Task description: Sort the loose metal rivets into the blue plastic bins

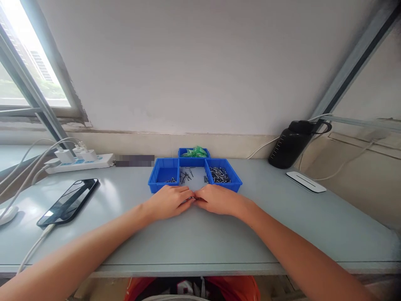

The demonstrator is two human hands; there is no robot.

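Observation:
My left hand (171,201) and my right hand (217,200) meet fingertip to fingertip just in front of the blue bins. Both are closed in a pinch around a small dark metal piece (193,198), mostly hidden by the fingers. Beyond my right hand, the right blue bin (237,179) is filled with many metal pins (220,174). The left blue bin (153,179) has a few similar pieces (172,180) near its front. Between the bins, several loose metal pieces (185,176) lie on the table.
A rear blue bin (193,159) holds green plastic (197,151). A phone (69,202) and power strip (83,164) are at left, with cables. At right stand a leaning black bottle (290,144) and a flat white object (305,182). Below the table edge sits a red container (247,288).

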